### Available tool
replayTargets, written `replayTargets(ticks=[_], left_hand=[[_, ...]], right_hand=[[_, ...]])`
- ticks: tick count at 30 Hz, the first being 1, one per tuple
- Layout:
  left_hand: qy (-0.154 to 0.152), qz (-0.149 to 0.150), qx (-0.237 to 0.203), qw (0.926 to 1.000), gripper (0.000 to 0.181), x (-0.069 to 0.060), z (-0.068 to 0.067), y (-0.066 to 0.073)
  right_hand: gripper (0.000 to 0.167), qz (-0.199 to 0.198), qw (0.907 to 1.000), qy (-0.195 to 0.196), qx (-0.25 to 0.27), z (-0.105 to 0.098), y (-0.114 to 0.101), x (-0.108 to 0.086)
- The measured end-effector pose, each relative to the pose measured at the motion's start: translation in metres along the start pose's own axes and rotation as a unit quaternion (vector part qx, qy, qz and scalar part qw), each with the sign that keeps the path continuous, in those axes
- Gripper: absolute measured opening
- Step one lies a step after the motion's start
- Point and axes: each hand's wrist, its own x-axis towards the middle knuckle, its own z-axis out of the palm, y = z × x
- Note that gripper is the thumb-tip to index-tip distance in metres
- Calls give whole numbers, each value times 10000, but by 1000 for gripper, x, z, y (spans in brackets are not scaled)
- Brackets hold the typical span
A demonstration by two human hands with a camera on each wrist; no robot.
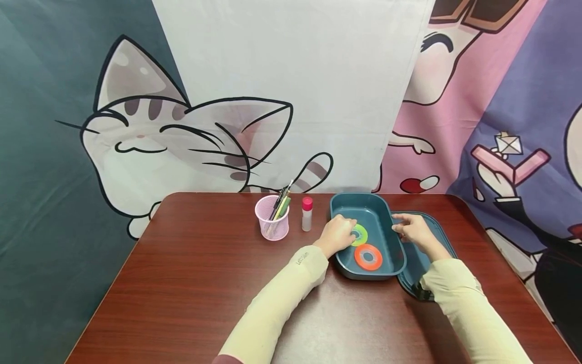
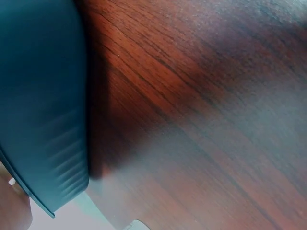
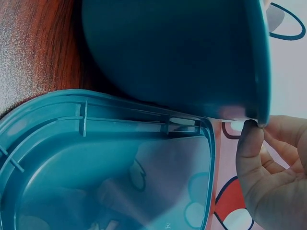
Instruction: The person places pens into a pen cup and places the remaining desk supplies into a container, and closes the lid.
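A deep teal box (image 1: pixel 386 258) stands on the table. In the head view my left hand (image 1: pixel 337 234) reaches over its left rim, its curled fingers at the left edge of a yellow-green ring (image 1: pixel 361 234). An orange ring (image 1: pixel 368 257) lies flat on the box floor just below the green one. My right hand (image 1: pixel 414 231) pinches the box's right rim, the thumb underneath; the right wrist view shows this hand (image 3: pixel 276 177) at the rim of the box (image 3: pixel 177 57). Only part of my left hand (image 2: pixel 13 203) appears in the left wrist view, behind the box wall (image 2: pixel 43 105).
A teal lid (image 1: pixel 413 259) lies to the right of the box, partly beneath its right edge. Left of the box stand a glue stick (image 1: pixel 307 214) with a red cap and a pink mesh cup (image 1: pixel 271 227) of pens. Printed cloths hang behind the table (image 1: pixel 191 283).
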Motion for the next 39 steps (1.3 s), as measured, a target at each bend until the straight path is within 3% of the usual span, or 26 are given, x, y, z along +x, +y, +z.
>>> replayTargets(ticks=[7,13,20,25,28,32,39], left_hand=[[242,169,-198,9994,44,-3,-4,-4],[898,370,-411,9944,41,-6,-18,-12],[2150,523,-264,9748,32,-12,-37,-23],[2859,153,-204,9579,30,-14,-48,-36],[3146,-84,-396,9484,33,-17,-53,-46],[3263,-295,-916,9403,40,-23,-55,-58],[2915,-682,-1715,9386,56,-32,-49,-72]], right_hand=[[45,-17,10000,-13,-22,1,0,1],[46,-25,10000,4,-47,0,0,1],[46,-60,9999,-17,-81,1,2,1],[45,-110,9999,-14,-97,0,2,1],[45,-119,9999,-15,-85,0,2,1],[44,-142,9998,-18,-104,0,3,1],[45,-139,9999,-50,-86,0,3,1]])
